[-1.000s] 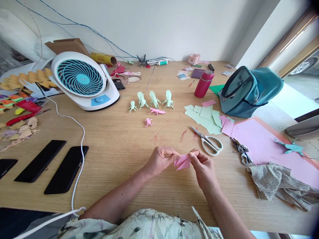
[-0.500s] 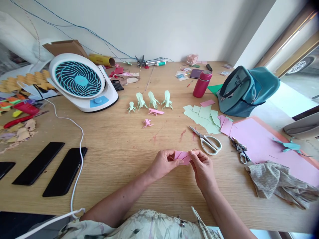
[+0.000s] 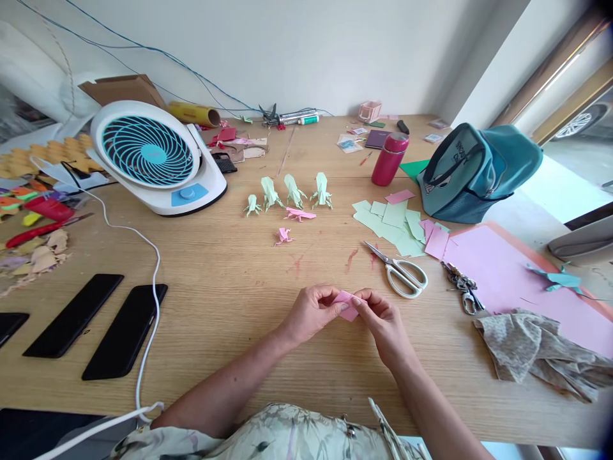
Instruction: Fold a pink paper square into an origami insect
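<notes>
Paper by its edges in left hand and right hand, grip pinched, wide tabletop leftward

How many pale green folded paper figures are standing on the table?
4, in a row: the leftmost figure, the smallest; the second figure; the third figure; the rightmost figure. Others could be hidden from this view.

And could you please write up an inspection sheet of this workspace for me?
Surface: wooden table, reddish marks near the scissors.
Job's things: pink paper in hand; pale green figures and pink figures farther back.
Clutter: keys, cloth, bottle, paper scraps, fan, bag.
Hands: left hand and right hand both pinch the pink paper.
Cables: white cable crosses a black slab; blue wires at upper left.
Surroundings: white wall behind; car wheel outside, right.
</notes>
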Tool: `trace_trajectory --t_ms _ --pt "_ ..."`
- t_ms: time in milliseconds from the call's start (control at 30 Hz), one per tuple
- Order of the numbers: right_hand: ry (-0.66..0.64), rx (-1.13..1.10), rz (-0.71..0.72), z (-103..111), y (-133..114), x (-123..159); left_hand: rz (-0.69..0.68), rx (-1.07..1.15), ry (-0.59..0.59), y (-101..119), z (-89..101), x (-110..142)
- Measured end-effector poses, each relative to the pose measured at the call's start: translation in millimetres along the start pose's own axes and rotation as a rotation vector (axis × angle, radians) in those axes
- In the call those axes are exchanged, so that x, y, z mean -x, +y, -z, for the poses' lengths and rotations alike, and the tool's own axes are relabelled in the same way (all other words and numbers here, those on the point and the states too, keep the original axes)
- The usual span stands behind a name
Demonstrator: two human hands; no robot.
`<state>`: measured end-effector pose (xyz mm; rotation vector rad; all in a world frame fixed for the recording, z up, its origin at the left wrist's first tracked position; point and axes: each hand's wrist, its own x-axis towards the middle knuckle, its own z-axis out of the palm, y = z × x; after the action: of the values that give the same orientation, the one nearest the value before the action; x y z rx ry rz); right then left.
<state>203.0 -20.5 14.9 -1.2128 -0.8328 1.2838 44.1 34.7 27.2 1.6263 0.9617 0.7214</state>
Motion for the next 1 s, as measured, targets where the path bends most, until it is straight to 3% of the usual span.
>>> trace_trajectory --t_ms 433,1000 --pt "0.007 -0.038 0.013 -2 -2 0 -0.077 -0.113 -0.009 6 2.5 2" --pt "0.068 -0.159 -0.065 0 -1 -1 0.105 0.264 -0.054 -5 11.6 -6"
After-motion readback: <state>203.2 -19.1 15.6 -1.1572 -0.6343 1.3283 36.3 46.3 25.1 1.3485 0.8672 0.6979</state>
